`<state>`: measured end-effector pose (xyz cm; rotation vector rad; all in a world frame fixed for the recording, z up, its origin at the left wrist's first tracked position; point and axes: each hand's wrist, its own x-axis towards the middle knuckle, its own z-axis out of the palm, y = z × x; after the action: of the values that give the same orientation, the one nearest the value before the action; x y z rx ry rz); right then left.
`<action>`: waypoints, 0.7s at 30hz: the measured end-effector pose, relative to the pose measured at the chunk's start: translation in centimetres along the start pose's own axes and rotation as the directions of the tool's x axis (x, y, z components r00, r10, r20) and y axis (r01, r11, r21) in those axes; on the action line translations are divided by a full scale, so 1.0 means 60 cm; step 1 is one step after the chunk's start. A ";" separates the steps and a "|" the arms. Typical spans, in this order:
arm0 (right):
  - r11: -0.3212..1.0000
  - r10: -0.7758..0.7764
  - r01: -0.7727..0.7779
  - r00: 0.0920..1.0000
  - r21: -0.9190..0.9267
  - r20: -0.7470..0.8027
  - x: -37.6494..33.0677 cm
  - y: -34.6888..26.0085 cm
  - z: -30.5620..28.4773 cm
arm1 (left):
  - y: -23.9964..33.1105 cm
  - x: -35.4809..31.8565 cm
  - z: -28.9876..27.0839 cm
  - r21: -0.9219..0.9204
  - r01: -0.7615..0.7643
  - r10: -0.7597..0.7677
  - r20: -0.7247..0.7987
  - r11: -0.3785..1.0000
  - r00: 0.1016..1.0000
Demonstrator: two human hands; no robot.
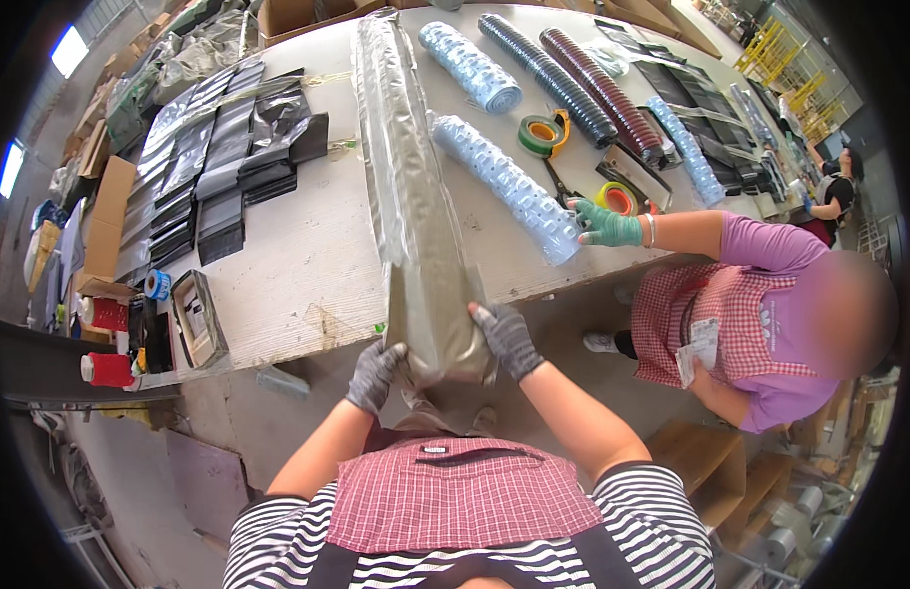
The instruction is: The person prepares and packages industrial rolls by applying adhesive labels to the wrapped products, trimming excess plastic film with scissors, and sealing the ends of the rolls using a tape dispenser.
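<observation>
A long, shiny grey-brown plastic sleeve or bag (416, 206) stretches lengthwise over the table, its near end hanging past the front edge. My left hand (378, 376), in a grey glove, is closed on the left side of that near end. On the opposite side my right hand (507, 339), gloved alike, grips the edge with its thumb on top. Whether anything lies inside the sleeve I cannot tell. Just right of it lies a roll in bluish bubble wrap (509, 187). Another such roll (470, 67) is farther back.
At my right a co-worker's green-gloved hand (609, 225) is by the near wrapped roll. Around it are scissors (561, 185), tape rolls (541, 135) and ribbed tubes (602, 93). Black plastic bags (224, 162) lie at left, near an open box (198, 319) and red spools (107, 370).
</observation>
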<state>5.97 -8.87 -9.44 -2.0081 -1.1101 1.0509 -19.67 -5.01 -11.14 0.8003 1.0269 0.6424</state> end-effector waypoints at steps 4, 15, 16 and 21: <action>0.937 -0.334 0.299 0.916 -0.179 -0.221 -0.029 0.022 0.022 | 0.014 -0.005 0.023 0.370 -0.256 0.283 -0.021 0.893 0.959; 0.822 -0.263 0.186 0.962 0.538 0.068 -0.050 0.025 -0.077 | 0.047 0.024 -0.015 0.461 -0.390 0.293 0.270 0.797 0.917; 0.817 -0.328 0.227 0.939 0.530 0.103 -0.051 0.025 -0.087 | 0.055 0.023 -0.022 0.432 -0.366 0.255 0.295 0.824 0.921; 0.887 -0.426 0.309 0.834 0.342 0.352 -0.039 -0.010 -0.130 | 0.134 -0.019 0.035 0.355 -0.166 0.101 0.194 0.920 0.976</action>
<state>11.60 -11.66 -4.27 -1.3050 -1.4168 1.3701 -18.94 -2.00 -3.36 1.2451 0.9509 0.4894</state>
